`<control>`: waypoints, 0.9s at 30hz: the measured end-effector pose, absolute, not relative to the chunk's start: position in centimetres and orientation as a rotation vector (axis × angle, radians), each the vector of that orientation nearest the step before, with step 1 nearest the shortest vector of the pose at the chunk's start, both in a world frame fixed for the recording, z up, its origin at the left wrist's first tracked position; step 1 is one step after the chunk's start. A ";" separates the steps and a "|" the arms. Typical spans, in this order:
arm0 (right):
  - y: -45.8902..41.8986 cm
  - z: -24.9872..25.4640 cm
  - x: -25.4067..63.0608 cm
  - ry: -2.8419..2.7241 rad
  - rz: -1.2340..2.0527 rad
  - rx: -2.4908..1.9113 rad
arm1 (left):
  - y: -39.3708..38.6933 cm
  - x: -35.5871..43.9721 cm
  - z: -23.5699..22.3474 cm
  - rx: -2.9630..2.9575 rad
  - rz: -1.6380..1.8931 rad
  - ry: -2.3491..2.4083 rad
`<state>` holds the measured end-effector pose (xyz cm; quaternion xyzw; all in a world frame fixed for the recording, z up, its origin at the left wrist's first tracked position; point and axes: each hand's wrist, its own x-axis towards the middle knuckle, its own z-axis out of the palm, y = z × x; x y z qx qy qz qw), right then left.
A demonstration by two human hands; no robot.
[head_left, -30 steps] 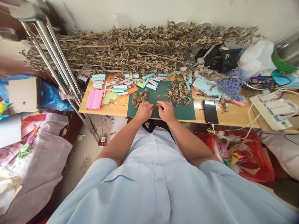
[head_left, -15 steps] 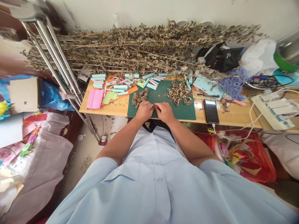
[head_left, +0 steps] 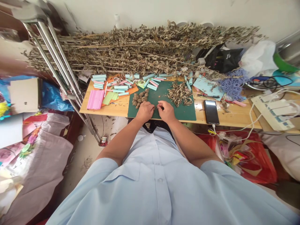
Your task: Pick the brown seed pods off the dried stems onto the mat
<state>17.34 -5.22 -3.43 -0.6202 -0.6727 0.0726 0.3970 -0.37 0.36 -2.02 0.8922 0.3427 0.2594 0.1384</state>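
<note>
My left hand (head_left: 145, 111) and my right hand (head_left: 166, 111) rest close together on the near edge of a dark green cutting mat (head_left: 187, 114). Both have their fingers curled into a pinch around a small bit of dried leaf between them; it is too small to make out well. Just beyond my left hand lies a cluster of rolled dried-leaf balls (head_left: 140, 97). Beyond my right hand sits a loose pile of dried leaves (head_left: 179, 93).
A long bundle of dried leafy stalks (head_left: 140, 48) lies across the back of the wooden table (head_left: 112, 109). Rolled teal and pink papers (head_left: 118, 84), a pink sheet (head_left: 95, 99), a black phone (head_left: 211, 111), a power strip (head_left: 274, 112) and metal crutches (head_left: 58, 62) surround it.
My hands stay in place on the mat; the fingertips drew together and then parted slightly again.
</note>
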 end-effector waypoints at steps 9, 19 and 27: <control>-5.5 -2.9 17.2 -1.891 0.184 -1.524 | 0.3 -0.4 -1.8 2.587 0.726 0.994; -5.6 -3.2 16.9 -1.959 0.099 -1.569 | 0.4 -0.6 -2.0 2.549 0.720 0.948; -5.6 -3.1 17.0 -1.706 0.174 -1.570 | 0.4 -0.4 -2.2 2.536 0.730 0.977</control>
